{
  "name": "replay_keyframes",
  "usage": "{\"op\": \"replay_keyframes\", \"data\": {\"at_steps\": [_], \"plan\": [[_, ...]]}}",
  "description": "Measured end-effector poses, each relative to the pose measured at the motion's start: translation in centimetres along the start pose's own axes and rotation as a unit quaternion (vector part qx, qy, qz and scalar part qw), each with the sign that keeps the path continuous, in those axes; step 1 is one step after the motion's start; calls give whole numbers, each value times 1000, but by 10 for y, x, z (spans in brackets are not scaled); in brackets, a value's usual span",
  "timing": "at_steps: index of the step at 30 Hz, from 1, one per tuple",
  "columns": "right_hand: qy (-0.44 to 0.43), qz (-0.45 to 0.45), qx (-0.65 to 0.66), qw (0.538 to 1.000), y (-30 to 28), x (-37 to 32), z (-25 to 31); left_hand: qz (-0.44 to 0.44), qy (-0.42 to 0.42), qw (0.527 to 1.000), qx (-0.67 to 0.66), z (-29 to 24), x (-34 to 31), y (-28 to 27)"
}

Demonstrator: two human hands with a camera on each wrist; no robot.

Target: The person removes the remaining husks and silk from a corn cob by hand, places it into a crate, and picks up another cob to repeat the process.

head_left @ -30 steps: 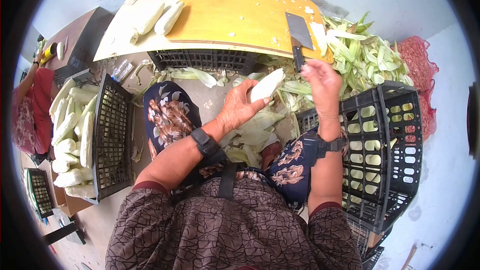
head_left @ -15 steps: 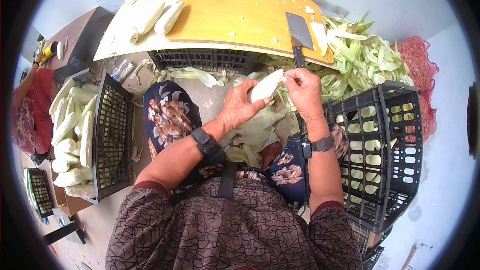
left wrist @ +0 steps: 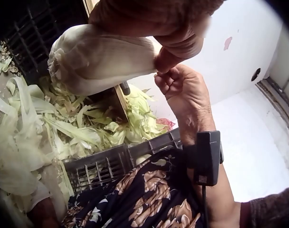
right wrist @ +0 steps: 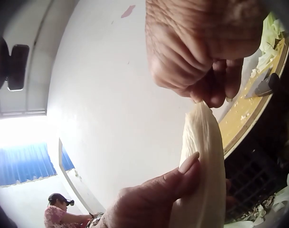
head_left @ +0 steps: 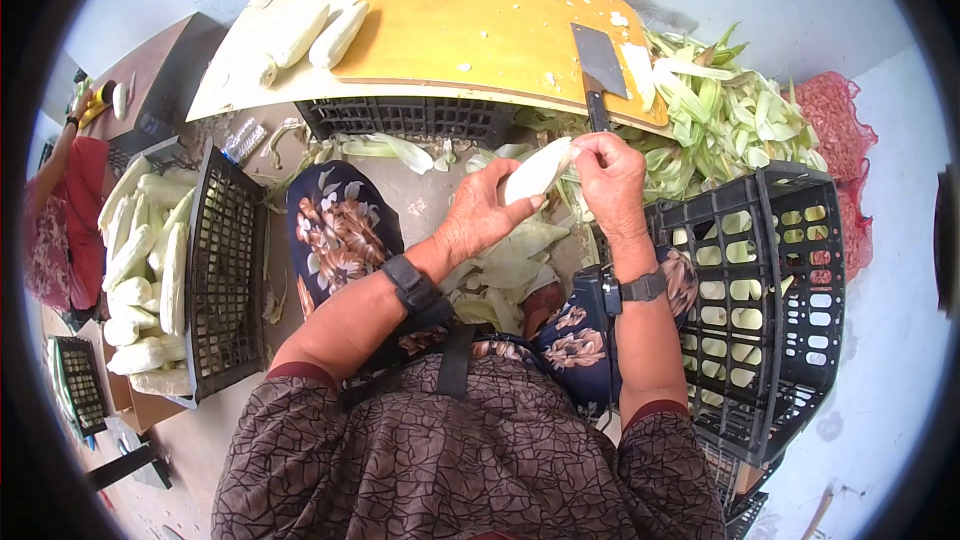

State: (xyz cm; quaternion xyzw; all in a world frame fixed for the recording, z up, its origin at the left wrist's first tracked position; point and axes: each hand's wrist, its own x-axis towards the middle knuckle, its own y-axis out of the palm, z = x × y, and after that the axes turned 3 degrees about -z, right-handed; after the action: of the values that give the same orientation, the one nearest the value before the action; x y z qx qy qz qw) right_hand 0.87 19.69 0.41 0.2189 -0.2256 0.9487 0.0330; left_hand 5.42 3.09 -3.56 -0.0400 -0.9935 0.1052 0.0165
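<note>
An ear of corn in pale inner husk is gripped by my left hand, thumb along the near side and fingers behind. At its tapered tip, my right hand pinches the husk between thumb and forefinger. The right wrist view shows the husk drawn to a point under those fingertips, with the left thumb lying across its side. In the left wrist view the ear's blunt, ragged butt faces away from the right hand.
A cleaver lies on the yellow board, its handle over the near edge. Two husked-down ears rest left of it. Black crates stand at left and right. Stripped husks pile at the right; another person sits far left.
My right hand has come in from the right to the ear's tip and now pinches the husk there. My left hand has barely moved.
</note>
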Motion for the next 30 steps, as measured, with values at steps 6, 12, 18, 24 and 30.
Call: {"op": "replay_keyframes", "data": {"at_steps": [6, 12, 18, 24, 30], "plan": [[7, -13, 46, 999, -1, 1, 3, 0, 16, 999, -31, 1, -1, 1], [23, -31, 69, 997, -1, 2, 2, -10, 35, 994, -107, -2, -2, 3], [79, -75, 160, 981, -7, 6, 15, 30, 21, 994, -103, -13, -10, -10], [108, -84, 197, 971, -29, 11, 32, 51, -10, 980, -191, -38, -14, -20], [43, -111, 221, 968, -77, 32, 92, 107, -11, 929, -353, -84, -6, -36]]}}
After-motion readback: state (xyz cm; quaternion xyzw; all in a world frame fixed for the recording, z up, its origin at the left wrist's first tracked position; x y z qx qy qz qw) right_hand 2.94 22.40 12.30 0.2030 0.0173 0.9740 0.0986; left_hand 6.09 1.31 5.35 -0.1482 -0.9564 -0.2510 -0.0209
